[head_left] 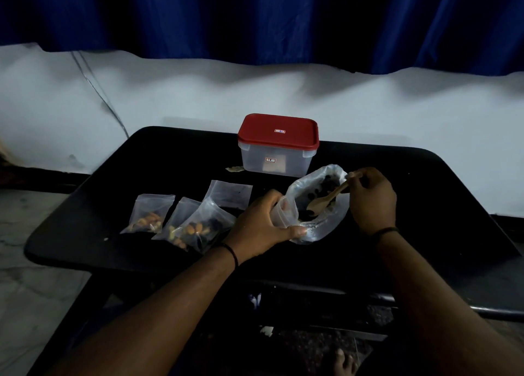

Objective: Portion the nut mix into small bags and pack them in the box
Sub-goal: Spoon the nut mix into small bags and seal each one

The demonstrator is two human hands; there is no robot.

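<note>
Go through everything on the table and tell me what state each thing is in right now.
Box: lid on, looks empty.
Big bag: open, nut mix inside.
Wooden spoon: bowl down in the big bag.
Left hand: grips the big bag's rim.
Right hand: holds the spoon's handle.
Left small bag: filled, lying flat.
Middle small bags: filled, overlapping.
Far small bag: looks empty.

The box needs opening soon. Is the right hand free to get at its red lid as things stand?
Probably not yet: the right hand holds the spoon in the big bag. Nothing stands between it and the lid, so the way looks free once the spoon is set down.
</note>
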